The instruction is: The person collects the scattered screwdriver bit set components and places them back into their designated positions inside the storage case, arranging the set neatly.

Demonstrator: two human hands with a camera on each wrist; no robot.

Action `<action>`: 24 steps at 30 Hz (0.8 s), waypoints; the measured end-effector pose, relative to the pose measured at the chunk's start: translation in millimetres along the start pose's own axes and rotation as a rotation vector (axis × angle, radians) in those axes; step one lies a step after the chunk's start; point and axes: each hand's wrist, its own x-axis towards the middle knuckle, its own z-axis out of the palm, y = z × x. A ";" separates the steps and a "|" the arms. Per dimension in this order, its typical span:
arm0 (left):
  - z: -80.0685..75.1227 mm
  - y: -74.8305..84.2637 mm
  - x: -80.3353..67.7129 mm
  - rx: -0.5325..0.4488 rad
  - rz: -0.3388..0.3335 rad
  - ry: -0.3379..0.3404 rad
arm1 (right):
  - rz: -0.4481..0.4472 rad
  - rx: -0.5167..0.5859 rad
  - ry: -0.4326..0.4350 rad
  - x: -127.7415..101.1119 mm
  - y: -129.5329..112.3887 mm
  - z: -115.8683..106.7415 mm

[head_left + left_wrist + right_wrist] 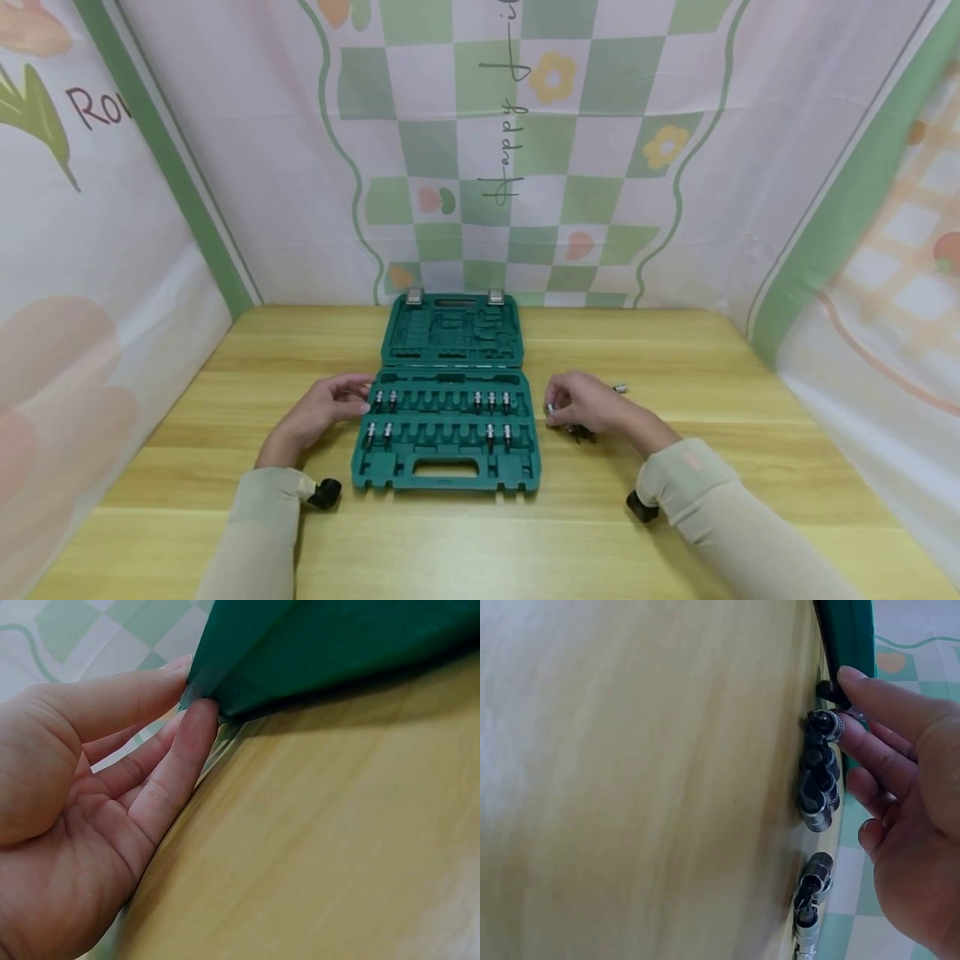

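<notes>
At centre-left of the head view the left hand [318,414] rests fingers nearly straight against the left edge of the open green tool case [448,433] on the counter [675,500]. Right of the case, the right hand [588,404] pinches one bit socket [826,724] above a loose cluster of sockets [817,791] beneath its palm.

Open green tool case [450,467] lying flat at centre of tabletop [675,517], nine bit sockets seated upright; loose bit sockets [816,787] clustered just right.
</notes>
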 end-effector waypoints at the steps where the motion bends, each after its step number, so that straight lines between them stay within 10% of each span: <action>1: 0.1 0.0 0.0 0.001 0.001 0.000 | 0.008 0.004 0.007 0.8 0.4 0.7; 24: 0.0 0.7 -0.4 0.014 0.002 0.002 | 0.018 0.046 0.214 8.2 -9.5 5.0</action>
